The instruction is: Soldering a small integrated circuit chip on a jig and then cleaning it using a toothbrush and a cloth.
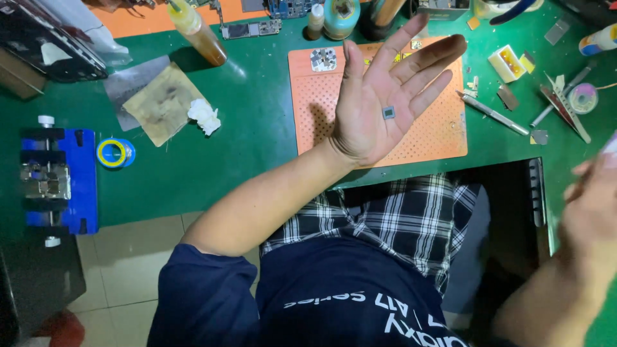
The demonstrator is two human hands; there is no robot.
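Bright light from above falls evenly on the green desk [257, 128], and the raised left hand [385, 96] casts a soft shadow on the orange perforated mat [443, 138]. The right hand [591, 205] is motion-blurred. Below the desk's near edge, the floor is dim.

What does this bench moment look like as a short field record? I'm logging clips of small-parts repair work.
Left hand: left hand open, palm up, above the orange perforated mat
On palm: small grey square chip, lying loose, fingers spread
Right hand: right hand blurred at the frame's right edge; grip unclear
Surface: green bench mat
Left of mat: white wad, tape roll, blue clamp fixture
Right of mat: tweezers
Back edge: amber squeeze bottle
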